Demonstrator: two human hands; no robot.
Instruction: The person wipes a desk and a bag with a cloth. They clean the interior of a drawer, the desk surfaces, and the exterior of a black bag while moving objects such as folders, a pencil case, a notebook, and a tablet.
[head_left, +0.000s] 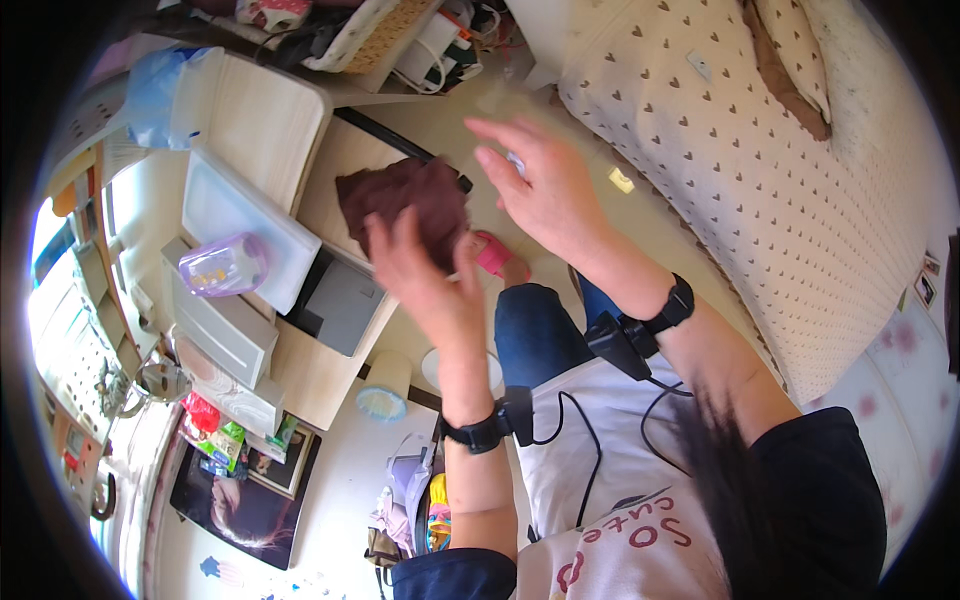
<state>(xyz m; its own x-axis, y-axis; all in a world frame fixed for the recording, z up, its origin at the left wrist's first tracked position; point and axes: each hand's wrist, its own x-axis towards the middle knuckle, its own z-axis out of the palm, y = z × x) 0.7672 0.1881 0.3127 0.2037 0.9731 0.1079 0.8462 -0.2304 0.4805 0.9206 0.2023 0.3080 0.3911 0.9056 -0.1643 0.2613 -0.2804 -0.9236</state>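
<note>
A crumpled dark brown cloth (412, 202) is over the edge of a light wooden desk (326, 375). My left hand (431, 285) overlaps the cloth's near side, its fingers spread and blurred; whether they grip the fabric I cannot tell. To the right of the cloth, my right hand (544, 184) is raised with thumb and fingers apart, touching no cloth. A small pale thing shows between its thumb and fingers, too blurred to name. Black straps with black devices and cables sit on both forearms.
On the desk are a translucent plastic box (247, 225), a purple clear package (223, 265), a grey box (225, 322) and a grey flat panel (345, 300). A heart-patterned bed (675, 150) stands at right. A lidded bin (384, 390) and a yellow scrap (621, 180) are on the floor.
</note>
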